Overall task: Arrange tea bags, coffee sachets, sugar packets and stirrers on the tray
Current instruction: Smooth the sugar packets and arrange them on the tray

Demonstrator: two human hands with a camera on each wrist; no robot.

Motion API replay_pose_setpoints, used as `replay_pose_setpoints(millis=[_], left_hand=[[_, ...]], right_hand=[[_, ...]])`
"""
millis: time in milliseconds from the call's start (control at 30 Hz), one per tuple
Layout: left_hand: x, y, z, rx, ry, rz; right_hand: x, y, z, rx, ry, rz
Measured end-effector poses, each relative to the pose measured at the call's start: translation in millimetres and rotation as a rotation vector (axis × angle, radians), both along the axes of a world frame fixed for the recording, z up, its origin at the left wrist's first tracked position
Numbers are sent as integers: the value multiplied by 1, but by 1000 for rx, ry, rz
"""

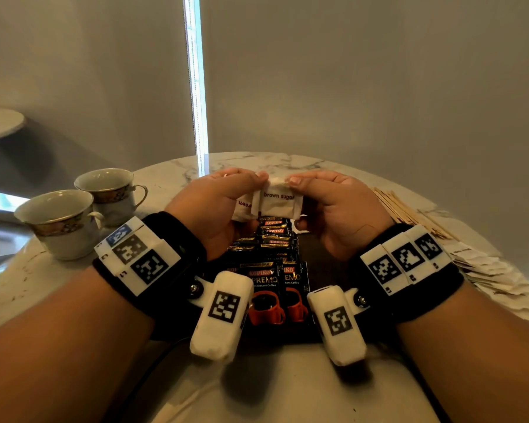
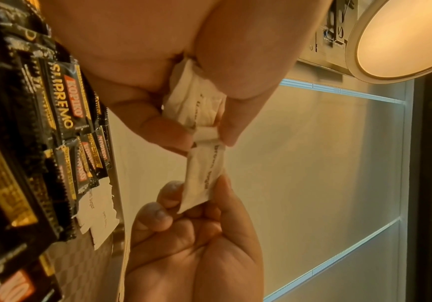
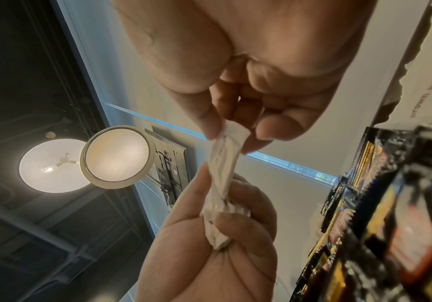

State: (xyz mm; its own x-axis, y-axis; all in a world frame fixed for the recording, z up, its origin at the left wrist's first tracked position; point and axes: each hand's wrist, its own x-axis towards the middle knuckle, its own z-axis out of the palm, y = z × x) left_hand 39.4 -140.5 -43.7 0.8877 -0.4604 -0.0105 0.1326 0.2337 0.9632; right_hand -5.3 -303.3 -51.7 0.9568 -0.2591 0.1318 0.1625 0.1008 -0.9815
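Above the tray, my left hand (image 1: 254, 183) grips a small bunch of white brown sugar packets (image 1: 277, 203). My right hand (image 1: 298, 183) pinches the top edge of the front packet. In the left wrist view the left hand (image 2: 184, 132) clamps the bunch (image 2: 197, 102), and the right hand's fingers pinch one packet (image 2: 202, 179) below it. The right wrist view has the right hand (image 3: 231, 137) pinching that packet (image 3: 222, 163). Black coffee sachets (image 1: 266, 279) lie in overlapping rows on the dark tray (image 1: 316, 248). Two sugar packets (image 2: 96, 212) lie past the sachets.
Two china cups (image 1: 58, 221) (image 1: 110, 190) stand at the left on the round marble table (image 1: 43, 288). Wooden stirrers (image 1: 409, 209) lie at the right, with a spread of several white packets (image 1: 486, 270) nearer the right edge.
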Motion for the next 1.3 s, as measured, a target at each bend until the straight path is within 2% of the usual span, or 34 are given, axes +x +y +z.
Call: replay_pose_setpoints(millis=[200,333,600,767,967,1300], left_hand=[[2,0,-2,3,0,57],[2,-2,-2,-21,11,68],[8,4,1,-64,65,79],[8,4,0,-60,62,75],[9,4,0,-65,70,79],[10,3,0,-61,76,91]], right_hand=[[-3,0,4,-10,9,-6],[-1,-2,6,53,45,-15],[17,-68,5,219,132,-313],[28,-97,-19,193,347,-419],[33,-101,-33,107,532,-382],[34,-97,-34,38,578,-295]])
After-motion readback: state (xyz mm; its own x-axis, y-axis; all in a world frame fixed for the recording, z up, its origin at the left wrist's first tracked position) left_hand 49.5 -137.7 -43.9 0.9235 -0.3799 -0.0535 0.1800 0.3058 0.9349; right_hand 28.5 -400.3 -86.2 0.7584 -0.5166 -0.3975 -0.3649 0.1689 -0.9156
